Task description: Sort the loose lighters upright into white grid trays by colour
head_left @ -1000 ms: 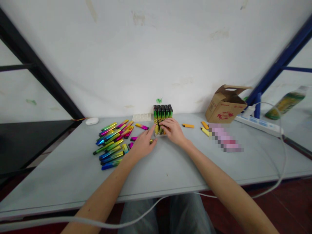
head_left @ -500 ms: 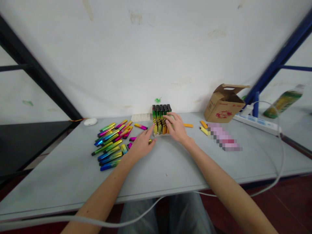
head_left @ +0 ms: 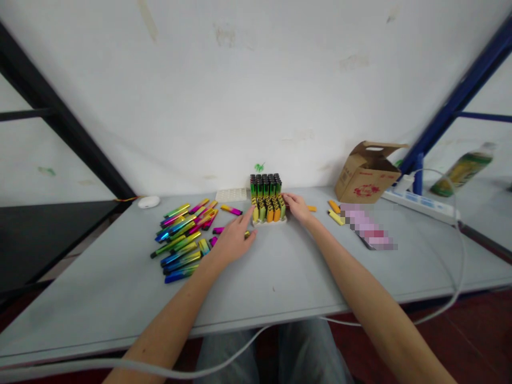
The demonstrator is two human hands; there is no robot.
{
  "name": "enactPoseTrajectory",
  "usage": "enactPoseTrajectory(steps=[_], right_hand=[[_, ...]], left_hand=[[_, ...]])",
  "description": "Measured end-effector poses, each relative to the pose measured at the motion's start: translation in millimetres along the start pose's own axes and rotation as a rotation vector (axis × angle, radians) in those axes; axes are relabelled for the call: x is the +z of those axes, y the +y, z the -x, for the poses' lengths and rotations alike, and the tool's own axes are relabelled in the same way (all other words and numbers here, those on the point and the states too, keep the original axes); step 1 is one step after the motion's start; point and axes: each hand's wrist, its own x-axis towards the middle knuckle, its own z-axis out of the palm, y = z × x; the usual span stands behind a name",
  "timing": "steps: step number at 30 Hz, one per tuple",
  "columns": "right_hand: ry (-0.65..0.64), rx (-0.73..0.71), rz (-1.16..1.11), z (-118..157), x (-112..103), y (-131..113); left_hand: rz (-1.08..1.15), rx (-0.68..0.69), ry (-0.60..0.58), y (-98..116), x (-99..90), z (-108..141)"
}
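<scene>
A block of lighters stands upright in a white holed tray near the wall. Its back rows are green lighters with black tops; in front stand shorter yellow, orange and green lighters. My left hand is open, its index fingertip at the block's left side and its thumb apart. On the other side, my right hand is open, with extended fingers against the right edge of the block; some of its fingers are hidden. Beside my left hand lies a loose pile of shiny multicoloured lighters.
A second white holed tray lies by the wall, an earbud case left of it. To the right are loose yellow lighters, a pixelated pink item, an open cardboard box and a power strip. A cable crosses the front edge.
My right hand has moved off the top front of the block to its right side, uncovering the yellow and orange lighters. My left hand has stayed nearly still.
</scene>
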Motion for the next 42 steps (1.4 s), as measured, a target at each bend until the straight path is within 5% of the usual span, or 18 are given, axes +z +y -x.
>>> enactPoseTrajectory(steps=[10,20,26,29,32,37,42], right_hand=[[-0.032,0.079,-0.191,4,1,-8],[0.214,-0.021,-0.158,3,0,-16],[0.305,0.002,-0.287,6,-2,-23],[0.348,0.064,-0.174,11,-7,-24],[0.237,0.046,0.167,22,-16,-25],[-0.152,-0.124,0.601,41,-28,-31],[-0.204,-0.131,0.806,42,-32,-28]], left_hand=[[-0.003,0.007,0.007,0,-0.6,0],[-0.017,-0.003,-0.006,0,-0.4,0],[0.002,0.009,-0.001,-1,-0.8,0],[0.012,0.016,0.011,-2,-0.3,1],[0.025,0.021,0.016,-2,-0.8,2],[0.040,0.018,0.011,-1,-2.1,2],[0.046,0.010,0.013,0,-1.9,1]])
